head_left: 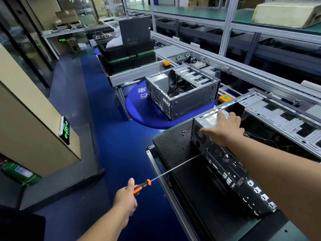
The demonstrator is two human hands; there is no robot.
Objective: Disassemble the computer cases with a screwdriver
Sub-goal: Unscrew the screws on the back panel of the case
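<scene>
An open computer case (232, 173) lies on the black workbench mat (175, 145), its rear panel facing me. My left hand (126, 200) grips the orange-and-black handle of a long screwdriver (141, 186); the thin shaft reaches up and right, and its tip meets the case's rear panel near the fan grille. My right hand (224, 129) rests on the power supply (209, 120) at the case's top corner, thumb down over the rear edge and fingers laid over the top. Two or three small loose screws (184, 132) lie on the mat left of the case.
A second opened case (180, 93) stands on a round blue platform (139, 108) beyond the bench. Stacked black trays (128, 54) sit on a conveyor further back. Metal shelving (225, 26) runs along the right. The blue floor aisle (112, 136) lies to the left.
</scene>
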